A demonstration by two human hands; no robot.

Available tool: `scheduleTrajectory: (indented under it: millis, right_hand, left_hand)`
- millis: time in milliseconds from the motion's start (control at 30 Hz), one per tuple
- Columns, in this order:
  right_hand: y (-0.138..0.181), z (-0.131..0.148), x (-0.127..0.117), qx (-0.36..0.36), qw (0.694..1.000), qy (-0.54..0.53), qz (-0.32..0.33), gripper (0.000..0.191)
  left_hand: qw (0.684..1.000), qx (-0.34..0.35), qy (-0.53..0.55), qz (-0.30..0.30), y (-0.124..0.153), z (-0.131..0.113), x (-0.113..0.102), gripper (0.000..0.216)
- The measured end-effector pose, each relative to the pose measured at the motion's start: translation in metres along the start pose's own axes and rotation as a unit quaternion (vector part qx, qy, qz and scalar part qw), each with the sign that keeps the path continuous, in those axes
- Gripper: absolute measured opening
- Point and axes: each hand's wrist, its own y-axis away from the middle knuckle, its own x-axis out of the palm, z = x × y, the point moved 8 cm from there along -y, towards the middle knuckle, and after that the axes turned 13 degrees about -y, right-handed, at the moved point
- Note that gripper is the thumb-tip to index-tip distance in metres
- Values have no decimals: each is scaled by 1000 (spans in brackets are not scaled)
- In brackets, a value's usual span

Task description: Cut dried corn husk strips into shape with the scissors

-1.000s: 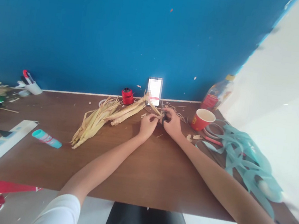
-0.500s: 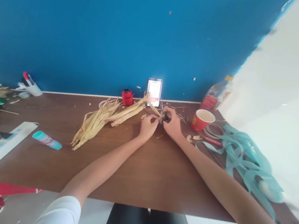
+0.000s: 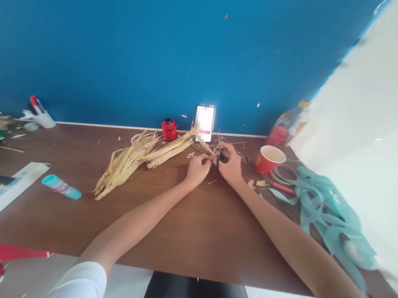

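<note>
At frame centre, my left hand (image 3: pixel 198 168) pinches a thin husk strip (image 3: pixel 212 157); my right hand (image 3: pixel 231 167) grips the scissors (image 3: pixel 221 157) close beside it, blades (image 3: pixel 218 139) aimed up-frame (I cannot tell whether they are closed). Caution: a slipping strip could put skin against the edges. A rightward swing risks tipping the paper cup (image 3: pixel 266 163).

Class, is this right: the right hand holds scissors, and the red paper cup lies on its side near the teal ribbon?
Not quite: the head view shows the red paper cup standing upright, not on its side, near the teal ribbon. The right hand does hold scissors.
</note>
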Motion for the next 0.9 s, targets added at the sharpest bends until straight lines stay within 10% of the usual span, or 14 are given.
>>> scheduleTrajectory:
  millis: [900]
  right_hand:
    - [7,12,-3,-55,996,61,-28,42]
  left_hand:
    - [1000,12,5,-13,2,-5,-6,27]
